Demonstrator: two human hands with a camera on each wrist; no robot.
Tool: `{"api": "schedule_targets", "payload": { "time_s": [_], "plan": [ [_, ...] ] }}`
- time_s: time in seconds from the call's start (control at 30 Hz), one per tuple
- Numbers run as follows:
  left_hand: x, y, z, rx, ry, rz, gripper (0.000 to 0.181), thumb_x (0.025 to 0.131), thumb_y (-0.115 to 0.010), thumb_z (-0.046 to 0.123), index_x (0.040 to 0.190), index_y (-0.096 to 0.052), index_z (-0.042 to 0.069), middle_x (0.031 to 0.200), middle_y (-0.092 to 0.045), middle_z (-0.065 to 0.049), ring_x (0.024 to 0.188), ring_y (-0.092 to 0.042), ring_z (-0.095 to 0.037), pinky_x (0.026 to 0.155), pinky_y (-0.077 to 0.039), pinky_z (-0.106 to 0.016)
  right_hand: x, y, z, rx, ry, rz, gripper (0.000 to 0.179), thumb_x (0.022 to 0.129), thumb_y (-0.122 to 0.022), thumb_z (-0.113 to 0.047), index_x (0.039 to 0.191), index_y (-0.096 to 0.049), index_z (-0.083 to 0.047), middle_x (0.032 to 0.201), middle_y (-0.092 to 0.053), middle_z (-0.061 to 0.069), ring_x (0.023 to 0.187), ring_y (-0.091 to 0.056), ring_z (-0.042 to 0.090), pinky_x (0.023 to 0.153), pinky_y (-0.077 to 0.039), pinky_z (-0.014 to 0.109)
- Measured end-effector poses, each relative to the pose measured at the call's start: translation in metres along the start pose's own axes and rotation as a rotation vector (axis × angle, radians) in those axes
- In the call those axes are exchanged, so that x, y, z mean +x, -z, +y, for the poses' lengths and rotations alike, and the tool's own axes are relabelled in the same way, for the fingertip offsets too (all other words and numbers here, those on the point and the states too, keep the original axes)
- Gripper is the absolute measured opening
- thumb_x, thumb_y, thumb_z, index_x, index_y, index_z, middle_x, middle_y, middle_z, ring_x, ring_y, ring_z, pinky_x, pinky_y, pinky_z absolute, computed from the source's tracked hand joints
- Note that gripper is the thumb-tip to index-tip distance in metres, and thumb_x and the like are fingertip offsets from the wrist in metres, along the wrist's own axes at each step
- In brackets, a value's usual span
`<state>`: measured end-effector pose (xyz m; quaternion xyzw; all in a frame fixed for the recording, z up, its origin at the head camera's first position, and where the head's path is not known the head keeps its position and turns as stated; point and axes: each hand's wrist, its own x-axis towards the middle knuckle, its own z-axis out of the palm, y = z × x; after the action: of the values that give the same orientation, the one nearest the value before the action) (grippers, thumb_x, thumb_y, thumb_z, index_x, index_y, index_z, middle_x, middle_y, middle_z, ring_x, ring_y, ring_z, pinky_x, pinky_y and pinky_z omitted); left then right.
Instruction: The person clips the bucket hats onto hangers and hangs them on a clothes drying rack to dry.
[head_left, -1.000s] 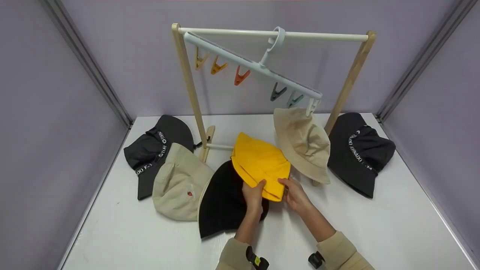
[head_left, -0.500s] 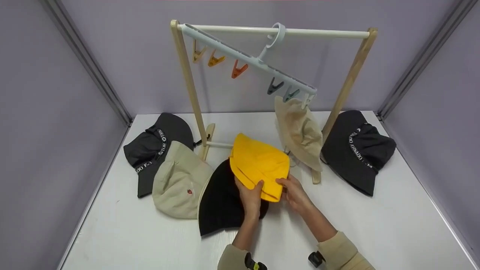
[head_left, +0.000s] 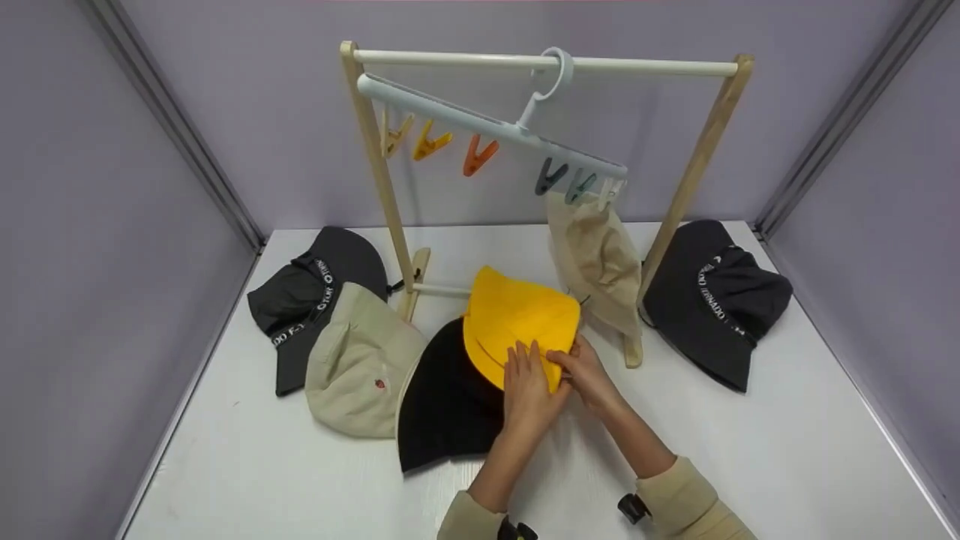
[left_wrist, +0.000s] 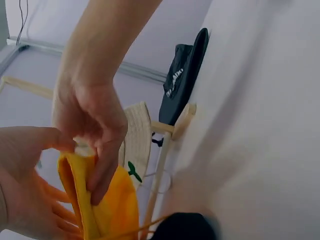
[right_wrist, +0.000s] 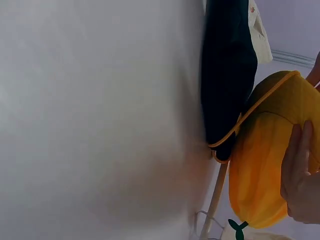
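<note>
A yellow bucket hat [head_left: 521, 315] with a thin cord and a small green sprout [right_wrist: 238, 229] is held above the table, overlapping a black bucket hat [head_left: 446, 405] in the head view. My left hand [head_left: 529, 394] lies on its upper face with straight fingers, near the folded brim. My right hand [head_left: 589, 375] pinches the brim's right edge, thumb on top. In the right wrist view, the right fingers [right_wrist: 301, 155] lie along the hat's underside. A beige bucket hat [head_left: 596, 255] hangs from a white clip [head_left: 611, 191] behind.
A pale blue hanger [head_left: 450, 109] with several coloured clips tilts on the rack's white rod [head_left: 645, 66]. Left of the hands lie a cream hat [head_left: 364, 367] and a dark cap [head_left: 322, 300]. Another dark hat [head_left: 716, 304] sits beyond the right wooden post [head_left: 697, 172].
My left hand has shifted right and laid its fingers flat on the yellow hat instead of gripping its left brim. The hanger has swung, and the hanging beige hat has turned.
</note>
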<state>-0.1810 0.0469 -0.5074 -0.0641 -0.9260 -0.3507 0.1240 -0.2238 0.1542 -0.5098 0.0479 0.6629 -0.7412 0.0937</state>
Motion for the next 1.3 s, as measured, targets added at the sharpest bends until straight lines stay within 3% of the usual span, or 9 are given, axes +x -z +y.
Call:
{"api": "schedule_targets", "payload": {
  "time_s": [0.1,0.23,0.37,0.53,0.7,0.83,0.93,1.1,1.3],
  "plan": [
    [-0.001,-0.001,0.006,0.179,-0.026,-0.032,0.067,0.081,-0.068,0.03,0.13,-0.042,-0.008,0.131,-0.039,-0.031,0.124,-0.033,-0.044,0.099,-0.026,-0.054,-0.002,-0.004,-0.005,-0.053,0.053,-0.017,0.053,0.087,-0.056,-0.001,0.135,-0.032,0.002,0.116,-0.056,0.017,0.092,-0.06,0.023,0.07,-0.051,0.032],
    [-0.001,-0.006,0.009,0.383,-0.023,0.043,0.066,0.078,-0.072,0.026,0.13,-0.045,-0.004,0.129,-0.046,-0.025,0.12,-0.041,-0.04,0.094,-0.032,-0.055,-0.004,-0.008,-0.01,-0.136,0.106,-0.025,0.053,0.088,-0.056,-0.002,0.134,-0.031,0.005,0.116,-0.055,0.021,0.091,-0.06,0.024,0.064,-0.052,0.032],
    [-0.002,-0.009,0.009,0.434,-0.014,0.113,0.063,0.077,-0.074,0.018,0.13,-0.047,-0.003,0.128,-0.049,-0.022,0.116,-0.046,-0.038,0.088,-0.04,-0.052,-0.009,-0.011,-0.013,-0.226,0.135,-0.007,0.053,0.089,-0.057,-0.003,0.133,-0.03,0.006,0.118,-0.052,0.023,0.093,-0.058,0.024,0.062,-0.051,0.028],
    [-0.003,-0.013,0.008,0.291,-0.072,0.184,0.059,0.078,-0.071,0.005,0.128,-0.043,-0.01,0.127,-0.047,-0.027,0.114,-0.046,-0.04,0.087,-0.043,-0.046,-0.022,-0.019,-0.03,-0.368,0.228,-0.017,0.047,0.089,-0.058,-0.002,0.129,-0.035,0.007,0.118,-0.052,0.027,0.1,-0.057,0.032,0.072,-0.051,0.034],
    [-0.002,-0.017,0.005,0.14,-0.166,0.272,0.058,0.079,-0.067,-0.004,0.126,-0.037,-0.017,0.126,-0.043,-0.03,0.119,-0.042,-0.038,0.095,-0.036,-0.042,-0.022,-0.018,-0.031,-0.546,0.346,0.009,0.035,0.089,-0.06,-0.009,0.12,-0.045,-0.002,0.106,-0.06,0.017,0.09,-0.061,0.024,0.071,-0.051,0.036],
    [-0.001,-0.021,0.007,-0.038,-0.176,0.331,0.06,0.078,-0.064,-0.011,0.127,-0.03,-0.018,0.126,-0.041,-0.034,0.118,-0.042,-0.039,0.094,-0.037,-0.043,-0.02,-0.019,-0.032,-0.659,0.429,0.049,0.03,0.088,-0.062,-0.015,0.114,-0.05,-0.007,0.091,-0.063,0.008,0.078,-0.06,0.018,0.066,-0.05,0.036],
    [-0.001,-0.024,0.009,-0.133,-0.168,0.355,0.06,0.079,-0.061,-0.013,0.129,-0.027,-0.017,0.125,-0.042,-0.033,0.113,-0.047,-0.037,0.088,-0.043,-0.039,-0.019,-0.019,-0.034,-0.665,0.459,0.071,0.028,0.086,-0.064,-0.015,0.11,-0.052,-0.006,0.095,-0.062,0.009,0.085,-0.06,0.021,0.074,-0.048,0.04],
    [-0.002,-0.028,0.012,-0.24,-0.133,0.32,0.056,0.085,-0.055,-0.011,0.133,-0.025,-0.014,0.127,-0.041,-0.029,0.111,-0.049,-0.033,0.085,-0.046,-0.035,-0.015,-0.019,-0.036,-0.671,0.44,0.122,0.036,0.086,-0.063,-0.018,0.117,-0.049,-0.005,0.106,-0.06,0.012,0.095,-0.058,0.026,0.082,-0.045,0.044],
    [-0.004,-0.025,0.015,-0.307,-0.101,0.171,0.048,0.093,-0.047,-0.003,0.135,-0.025,-0.011,0.132,-0.038,-0.028,0.118,-0.043,-0.033,0.092,-0.041,-0.038,-0.01,-0.015,-0.037,-0.848,0.545,0.186,0.037,0.087,-0.059,-0.01,0.12,-0.05,0.003,0.092,-0.064,0.02,0.079,-0.062,0.033,0.066,-0.049,0.046]
  ]
}}
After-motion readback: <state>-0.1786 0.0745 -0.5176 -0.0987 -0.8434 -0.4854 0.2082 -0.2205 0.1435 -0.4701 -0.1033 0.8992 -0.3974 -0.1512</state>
